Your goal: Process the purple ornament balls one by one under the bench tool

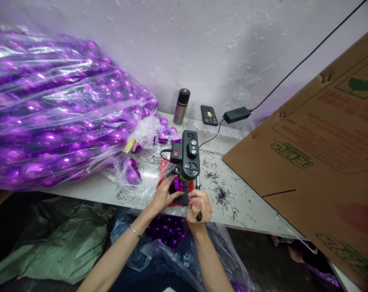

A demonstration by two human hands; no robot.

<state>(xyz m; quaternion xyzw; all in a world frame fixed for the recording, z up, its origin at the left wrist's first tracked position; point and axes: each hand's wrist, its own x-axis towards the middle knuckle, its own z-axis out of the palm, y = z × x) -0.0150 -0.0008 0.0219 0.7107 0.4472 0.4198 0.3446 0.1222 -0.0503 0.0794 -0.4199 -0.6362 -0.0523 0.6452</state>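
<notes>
A small black bench drill press (190, 156) stands on a red mat (162, 172) on the worktable. Under its head sits a shiny purple ball (179, 184), steadied on the black base (181, 198) by my left hand (164, 194), whose fingers and thumb curl around it. My right hand (199, 206) is wrapped round the lever handle (199, 217) at the machine's right side. A small box with a red switch (176, 153) is attached at the left of the head. The exact contact between tool and ball is hidden.
A big clear bag of purple balls (50, 109) fills the left. Loose balls (132, 174) lie beside it. Behind are a bottle (181, 106), a phone (209, 115) and a power adapter (237, 115). Black shavings (222, 194) litter the tabletop; a cardboard box (317, 154) stands right.
</notes>
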